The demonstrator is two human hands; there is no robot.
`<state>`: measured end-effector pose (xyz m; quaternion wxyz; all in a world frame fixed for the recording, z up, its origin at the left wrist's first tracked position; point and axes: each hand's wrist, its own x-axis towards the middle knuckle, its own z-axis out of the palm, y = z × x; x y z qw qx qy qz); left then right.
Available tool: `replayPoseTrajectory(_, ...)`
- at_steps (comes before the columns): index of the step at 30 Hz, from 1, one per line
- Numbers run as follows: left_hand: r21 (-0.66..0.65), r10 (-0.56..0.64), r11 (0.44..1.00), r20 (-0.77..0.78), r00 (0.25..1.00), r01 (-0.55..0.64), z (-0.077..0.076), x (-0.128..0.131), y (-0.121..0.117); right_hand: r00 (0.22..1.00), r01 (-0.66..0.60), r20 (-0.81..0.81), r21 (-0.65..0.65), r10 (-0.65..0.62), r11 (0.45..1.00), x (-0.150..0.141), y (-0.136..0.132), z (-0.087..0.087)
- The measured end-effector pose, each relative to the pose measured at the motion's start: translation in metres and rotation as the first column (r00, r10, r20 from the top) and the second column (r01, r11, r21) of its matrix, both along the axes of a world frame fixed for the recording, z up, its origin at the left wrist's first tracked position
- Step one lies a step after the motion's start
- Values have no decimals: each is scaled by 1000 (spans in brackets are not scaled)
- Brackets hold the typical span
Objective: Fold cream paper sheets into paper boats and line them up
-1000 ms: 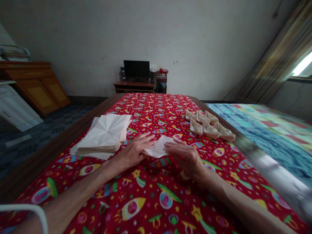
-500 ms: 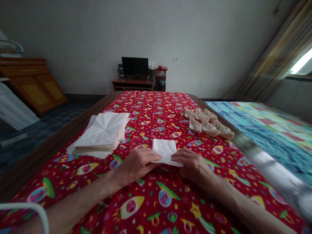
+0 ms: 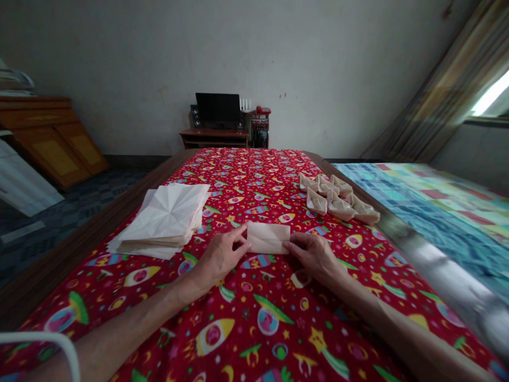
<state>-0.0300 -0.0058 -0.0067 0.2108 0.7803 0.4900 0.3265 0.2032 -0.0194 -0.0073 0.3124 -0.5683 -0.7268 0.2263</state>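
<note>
Head view: our left hand (image 3: 221, 255), thumb and finger parted, and right hand (image 3: 318, 257), nearly closed, hold folded paper (image 3: 268, 237) by its ends between the table's (image 3: 123, 216) side edges, a folding step, we judge, calling next for aligned edges

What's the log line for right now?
left hand: holds folded paper, left end | right hand: holds right end | creased paper stack: left | origami boats: right

A broad lane of red patterned cloth (image 3: 254, 180) runs open to the table's far edge, flanked by a creased paper stack (image 3: 163, 217) toward the left edge and six folded paper pieces (image 3: 340, 196) near the right edge.
</note>
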Motion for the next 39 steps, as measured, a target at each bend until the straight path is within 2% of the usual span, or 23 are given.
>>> replayPoseTrajectory(4, 64, 69, 996, -114, 991, -62, -3, 4, 1, 993, 53, 99, 51, -58, 997, -4, 8, 1)
replayPoseTrajectory(8, 118, 100, 990, -226, 969, -74, -6, 7, 1, 977, 63, 198, 77, -77, 995, -6, 13, 3)
replayPoseTrajectory(13, 246, 70, 969, -325, 943, 13, -4, 8, -2, 961, 37, 270, 91, -61, 995, -6, 16, 4)
replayPoseTrajectory(17, 295, 53, 954, -361, 931, 60, -1, 9, -4, 948, 53, 308, 77, -74, 996, -8, 15, 7)
replayPoseTrajectory(21, 380, -58, 900, -381, 923, 213, -1, 12, -3, 947, 21, 316, 122, -59, 992, -8, 14, 8)
replayPoseTrajectory(23, 374, -149, 872, -410, 900, 315, -4, 13, -4, 946, 10, 320, 149, -58, 989, -8, 15, 7)
replayPoseTrajectory(25, 316, -213, 874, -435, 875, 370, -6, 15, -6, 942, 7, 331, 162, -61, 987, -7, 15, 4)
replayPoseTrajectory(28, 227, -245, 894, -474, 846, 387, -6, 16, -11, 929, -4, 361, 230, -82, 973, -6, 13, 0)
replayPoseTrajectory(32, 176, -261, 896, -533, 805, 407, -1, 15, -17, 877, -7, 444, 391, -182, 921, -11, 2, 2)
replayPoseTrajectory(33, 173, -266, 893, -542, 797, 415, 0, 15, -17, 863, -28, 469, 414, -187, 910, -14, -3, 4)
replayPoseTrajectory(35, 171, -278, 886, -547, 789, 431, 2, 14, -18, 852, -142, 510, 443, -118, 885, -20, -13, 7)
replayPoseTrajectory(37, 160, -299, 880, -546, 783, 448, 2, 14, -19, 836, -313, 548, 431, 30, 846, -25, -23, 7)
replayPoseTrajectory(39, 150, -305, 881, -546, 780, 449, 2, 14, -18, 804, -424, 576, 377, 150, 824, -26, -29, 3)
